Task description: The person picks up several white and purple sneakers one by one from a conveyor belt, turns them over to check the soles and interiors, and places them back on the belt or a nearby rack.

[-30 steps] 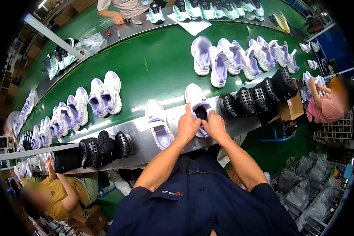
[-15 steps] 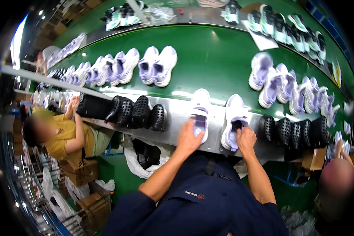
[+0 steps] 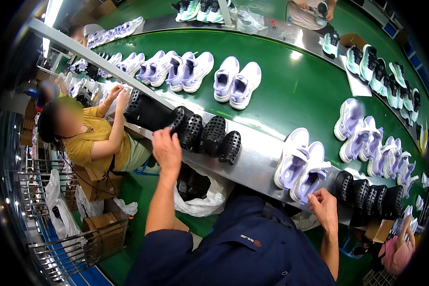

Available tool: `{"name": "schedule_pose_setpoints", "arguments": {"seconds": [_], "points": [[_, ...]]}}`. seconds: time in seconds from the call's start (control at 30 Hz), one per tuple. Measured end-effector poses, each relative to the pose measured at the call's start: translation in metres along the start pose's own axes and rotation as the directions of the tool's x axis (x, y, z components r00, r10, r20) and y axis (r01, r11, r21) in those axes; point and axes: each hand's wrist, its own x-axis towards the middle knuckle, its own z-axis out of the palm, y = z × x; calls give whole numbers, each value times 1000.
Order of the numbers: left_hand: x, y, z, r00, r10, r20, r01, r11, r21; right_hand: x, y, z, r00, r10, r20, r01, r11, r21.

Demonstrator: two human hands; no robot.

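A pair of white-and-lavender sneakers stands close together on the metal ledge in front of me. My right hand (image 3: 323,207) is at the heel of the right sneaker (image 3: 312,178), thumb and fingers curled in against it. The left sneaker (image 3: 293,157) stands beside it with no hand on it. Away to the left, my left hand (image 3: 167,150) is raised with its fingers apart and nothing in them. It is nearest to a row of black, perforated, toe-shaped forms (image 3: 212,133) on the ledge and a black block-like stack (image 3: 145,112).
More black perforated forms (image 3: 362,188) sit right of the sneakers. Sneaker pairs (image 3: 238,81) line the green belt (image 3: 281,90) beyond the ledge. A white sack (image 3: 200,205) holding dark things lies below the ledge. A person in a yellow shirt (image 3: 97,126) works at the left.
My left hand has let go of the left sneaker and moved left to the black forms. The sneakers now stand close together. My right hand has moved from the shoe opening to the heel.
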Motion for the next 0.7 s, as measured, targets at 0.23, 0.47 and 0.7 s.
{"name": "schedule_pose_setpoints", "arguments": {"seconds": [0.23, 0.47, 0.7], "points": [[16, -91, 28, 941, -177, 290, 189, 982, -16, 16, -45, 47, 970, -157, 186, 162, 987, -12], [1, 53, -74, 999, -20, 29, 28, 950, -310, 19, -76, 86, 965, -219, 145, 161, 929, 334], [-41, 185, -56, 883, 389, 262, 21, 525, -851, 18, -64, 68, 904, -81, 419, -283, 621, 731]]}}
